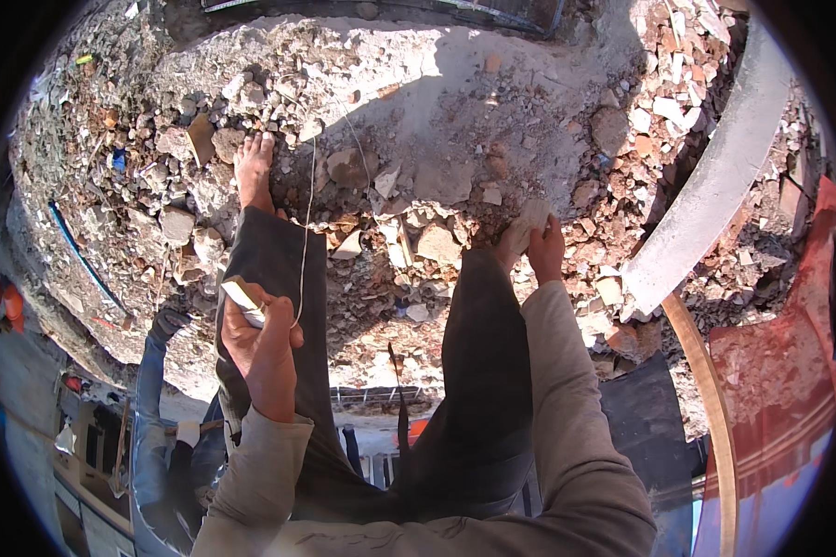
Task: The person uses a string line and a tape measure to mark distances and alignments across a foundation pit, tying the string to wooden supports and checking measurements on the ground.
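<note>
My left hand is closed round a small pale wooden block, over my left thigh. A thin white string rises from this hand to the rubble beside my bare left foot. Low by my right foot, my right hand is closed, its thumb and fingers against a dusty pale grey shape. Whether that shape is a stone or part of the dusty foot, I cannot tell. Broken stones and brick bits lie between my legs.
A long grey concrete kerb or beam slants down the right side. Below it are a curved wooden strip and red translucent sheeting. A blue pipe lies at the left. Another person's gloved hand and sleeve show at the lower left.
</note>
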A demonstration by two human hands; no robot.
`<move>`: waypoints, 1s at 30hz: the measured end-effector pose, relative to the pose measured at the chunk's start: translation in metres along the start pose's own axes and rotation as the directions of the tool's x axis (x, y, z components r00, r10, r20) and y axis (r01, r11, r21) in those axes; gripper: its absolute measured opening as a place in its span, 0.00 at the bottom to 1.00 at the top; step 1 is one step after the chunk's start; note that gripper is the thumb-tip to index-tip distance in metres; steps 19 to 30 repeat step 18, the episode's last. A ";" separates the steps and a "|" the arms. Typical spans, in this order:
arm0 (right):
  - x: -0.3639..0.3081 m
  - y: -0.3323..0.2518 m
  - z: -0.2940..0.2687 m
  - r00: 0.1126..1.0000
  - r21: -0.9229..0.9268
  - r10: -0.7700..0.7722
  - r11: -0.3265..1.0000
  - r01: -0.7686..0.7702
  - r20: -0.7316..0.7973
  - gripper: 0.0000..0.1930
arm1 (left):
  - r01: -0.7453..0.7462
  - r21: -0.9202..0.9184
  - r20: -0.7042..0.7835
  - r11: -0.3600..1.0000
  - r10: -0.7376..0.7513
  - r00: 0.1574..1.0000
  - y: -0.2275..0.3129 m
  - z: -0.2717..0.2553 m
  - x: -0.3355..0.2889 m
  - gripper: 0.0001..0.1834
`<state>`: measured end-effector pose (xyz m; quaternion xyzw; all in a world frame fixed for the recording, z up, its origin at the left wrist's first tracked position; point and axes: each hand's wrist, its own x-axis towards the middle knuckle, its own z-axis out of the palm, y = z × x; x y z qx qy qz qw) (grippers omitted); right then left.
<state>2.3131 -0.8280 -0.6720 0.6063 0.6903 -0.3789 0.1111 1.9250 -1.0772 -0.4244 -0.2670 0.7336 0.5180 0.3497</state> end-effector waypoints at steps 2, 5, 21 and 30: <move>-0.016 -0.012 -0.022 0.993 0.057 -0.046 0.998 0.040 0.112 0.22 | -0.023 0.025 0.025 0.999 0.022 0.999 -0.004 -0.005 -0.006 0.10; -0.048 -0.083 -0.063 0.936 0.092 0.124 0.982 -0.163 0.330 0.18 | -0.100 -0.133 -0.021 0.986 0.098 0.995 0.016 -0.007 -0.031 0.11; -0.281 -0.481 -0.151 0.299 0.569 -0.510 0.536 -0.623 0.807 0.39 | -0.115 -0.678 0.535 0.726 0.594 0.600 0.162 -0.072 -0.233 0.18; -0.281 -0.481 -0.151 0.299 0.569 -0.510 0.536 -0.623 0.807 0.39 | -0.115 -0.678 0.535 0.726 0.594 0.600 0.162 -0.072 -0.233 0.18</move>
